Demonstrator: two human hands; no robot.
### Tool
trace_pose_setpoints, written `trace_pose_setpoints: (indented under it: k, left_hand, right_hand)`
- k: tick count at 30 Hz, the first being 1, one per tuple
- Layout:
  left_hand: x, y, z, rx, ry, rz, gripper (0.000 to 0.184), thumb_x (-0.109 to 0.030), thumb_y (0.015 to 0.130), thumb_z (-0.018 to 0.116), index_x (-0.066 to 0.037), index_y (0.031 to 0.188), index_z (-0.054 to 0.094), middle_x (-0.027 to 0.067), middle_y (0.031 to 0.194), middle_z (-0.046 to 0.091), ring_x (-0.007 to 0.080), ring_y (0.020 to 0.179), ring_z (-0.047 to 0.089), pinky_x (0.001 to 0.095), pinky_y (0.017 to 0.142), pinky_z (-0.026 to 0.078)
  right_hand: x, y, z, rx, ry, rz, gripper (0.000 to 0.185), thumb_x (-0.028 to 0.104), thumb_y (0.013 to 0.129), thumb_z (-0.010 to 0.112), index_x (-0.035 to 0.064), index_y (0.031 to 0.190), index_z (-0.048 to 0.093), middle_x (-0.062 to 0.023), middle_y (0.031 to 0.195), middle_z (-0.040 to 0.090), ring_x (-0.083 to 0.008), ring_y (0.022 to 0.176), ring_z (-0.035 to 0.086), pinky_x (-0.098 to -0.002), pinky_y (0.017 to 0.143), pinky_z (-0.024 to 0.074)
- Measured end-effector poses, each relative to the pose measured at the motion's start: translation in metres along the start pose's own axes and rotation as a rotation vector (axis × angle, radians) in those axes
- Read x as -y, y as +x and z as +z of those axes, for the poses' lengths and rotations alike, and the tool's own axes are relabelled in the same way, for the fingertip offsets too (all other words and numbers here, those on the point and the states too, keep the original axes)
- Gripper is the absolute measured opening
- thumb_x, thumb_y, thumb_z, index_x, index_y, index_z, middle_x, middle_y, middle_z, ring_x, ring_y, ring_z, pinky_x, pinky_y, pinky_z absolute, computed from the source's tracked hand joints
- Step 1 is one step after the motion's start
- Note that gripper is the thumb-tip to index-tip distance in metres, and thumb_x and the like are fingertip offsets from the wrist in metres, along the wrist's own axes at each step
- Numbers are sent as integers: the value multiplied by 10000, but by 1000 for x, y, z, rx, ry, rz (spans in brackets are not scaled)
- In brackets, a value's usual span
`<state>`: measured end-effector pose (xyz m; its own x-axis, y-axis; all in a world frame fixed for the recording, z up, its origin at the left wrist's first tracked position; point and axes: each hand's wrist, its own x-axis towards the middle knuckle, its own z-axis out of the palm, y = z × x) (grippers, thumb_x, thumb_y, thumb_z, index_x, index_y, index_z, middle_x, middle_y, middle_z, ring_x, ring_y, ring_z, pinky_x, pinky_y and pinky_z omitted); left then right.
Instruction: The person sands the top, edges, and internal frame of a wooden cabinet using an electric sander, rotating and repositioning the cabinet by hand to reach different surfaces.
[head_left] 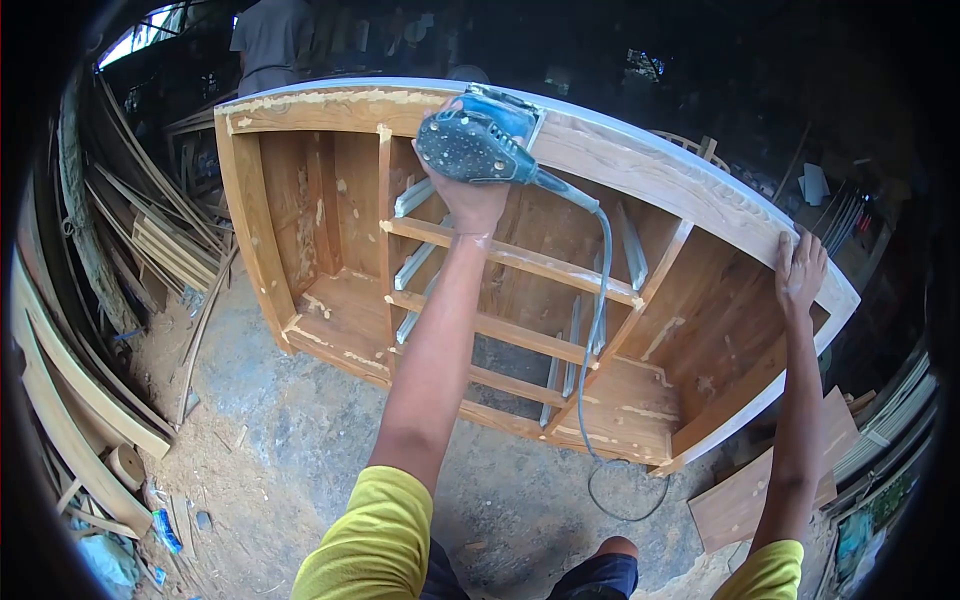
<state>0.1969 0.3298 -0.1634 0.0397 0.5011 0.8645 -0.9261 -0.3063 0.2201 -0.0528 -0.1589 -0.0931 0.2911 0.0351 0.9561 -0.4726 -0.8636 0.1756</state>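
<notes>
My left hand [478,205] is wrapped round a blue electric sander [470,140] spotted with dust. The sander sits against the front top rail [610,155] of a wooden cabinet [262,215], left of the rail's middle. To the right of the sander the rail looks pale and dusty; to the left it is browner, with cream filler patches. From the sander a grey cord [606,260] hangs across the cabinet's drawer openings down to the floor. My right hand [801,270] lies on the right end of the rail, fingers stretched over its edge, holding nothing.
Metal drawer slides [412,262] line the middle bays. Curved wood strips [75,400] lean at the left. On the right, a loose wooden board [760,480] lies on the dusty concrete floor [300,440]. A person in a grey shirt [272,40] is at the back left.
</notes>
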Motion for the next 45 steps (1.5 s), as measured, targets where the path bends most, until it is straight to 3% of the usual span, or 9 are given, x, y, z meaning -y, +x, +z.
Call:
trace_pose_setpoints:
  k: [5, 15, 20, 25, 30, 33, 36, 41, 45]
  left_hand:
    - [60, 41, -59, -184, -71, -92, 729, -163, 861, 947, 55, 1466, 602, 184, 1378, 696, 296, 1238, 672, 422, 1124, 493]
    - [3, 26, -18, -145, -129, -135, 676, -261, 879, 951, 59, 1380, 630, 162, 1295, 727, 284, 1160, 701, 413, 1059, 527]
    - [-63, -24, 58, 87, -196, 32, 1003, -333, 665, 991, -112, 1529, 534, 90, 1587, 557, 382, 1583, 383, 635, 1311, 182]
    - [-104, -29, 66, 241, -219, 90, 1009, -402, 658, 1011, -197, 1533, 554, 53, 1593, 553, 378, 1612, 339, 676, 1308, 144]
    - [-36, -6, 29, 92, -100, -7, 995, -325, 679, 987, -108, 1527, 516, 75, 1613, 533, 399, 1590, 370, 662, 1331, 137]
    - [21, 22, -10, 32, -110, -109, 964, -265, 741, 983, -15, 1529, 487, 166, 1586, 536, 342, 1499, 481, 539, 1275, 304]
    - [61, 59, -47, -153, -119, -51, 603, -190, 877, 948, 42, 1351, 658, 135, 1264, 742, 228, 1137, 699, 393, 1056, 530]
    - [81, 77, -67, -237, -191, -227, 447, -177, 896, 939, 63, 1202, 717, 124, 1163, 776, 209, 1049, 723, 381, 1000, 556]
    - [29, 47, -18, -171, -129, -41, 600, -236, 804, 987, 53, 1247, 703, 162, 1196, 769, 285, 1129, 740, 423, 1046, 539]
  right_hand:
    - [3, 0, 14, -172, 13, -35, 450, 409, 1100, 587, 14, 1287, 696, -183, 1211, 663, -403, 1174, 604, -513, 1088, 432]
    - [0, -1, 30, -267, 41, -41, 437, 410, 1103, 573, 20, 1259, 697, -177, 1185, 655, -406, 1180, 602, -511, 1079, 427]
    - [13, 1, 23, -231, 55, -27, 418, 397, 1100, 588, 27, 1260, 698, -177, 1206, 663, -404, 1200, 603, -511, 1088, 430]
    - [4, -1, 22, -233, 50, -42, 386, 364, 1109, 590, 30, 1266, 700, -173, 1247, 681, -397, 1243, 611, -501, 1123, 429]
    - [3, 0, 27, -218, 19, -31, 373, 373, 1132, 540, 70, 1282, 697, -139, 1253, 696, -370, 1253, 617, -490, 1098, 444]
    - [11, 1, 26, -204, 6, 9, 367, 372, 1131, 536, 70, 1255, 702, -135, 1219, 697, -370, 1223, 623, -491, 1077, 448]
    - [26, 5, 26, -282, 23, 0, 366, 364, 1115, 563, 43, 1215, 706, -148, 1148, 686, -382, 1164, 626, -496, 1048, 451]
    - [30, 5, 27, -303, 33, -13, 365, 355, 1119, 540, 41, 1193, 710, -148, 1137, 684, -382, 1141, 630, -491, 1021, 459]
    - [45, 9, 28, -302, 67, -56, 369, 354, 1122, 535, 38, 1192, 710, -150, 1137, 685, -382, 1136, 632, -486, 1014, 463]
